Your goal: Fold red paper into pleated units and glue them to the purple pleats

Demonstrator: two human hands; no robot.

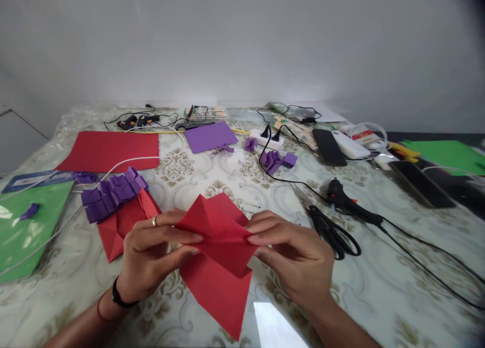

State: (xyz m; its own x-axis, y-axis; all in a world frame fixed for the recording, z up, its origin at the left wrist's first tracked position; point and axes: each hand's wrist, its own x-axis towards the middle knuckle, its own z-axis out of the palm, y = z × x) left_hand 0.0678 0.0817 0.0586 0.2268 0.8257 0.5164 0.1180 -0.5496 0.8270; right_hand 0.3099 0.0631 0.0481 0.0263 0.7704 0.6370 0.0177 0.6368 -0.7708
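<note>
I can't see the red paper (222,224) where the left hand (149,247) and right hand (299,257) pinch it. The purple folded strip (113,194) hides part of the red folded piece (129,219). My view's left edge crops the green sheet (49,204); the blue packet (34,180) looks blurred.

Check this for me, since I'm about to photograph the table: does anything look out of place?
Mildly, yes: white cabling trails loosely across the large red sheet and the green packet, which looks untidy. A small purple piece also lies by itself on that packet. No spill shows.
</note>
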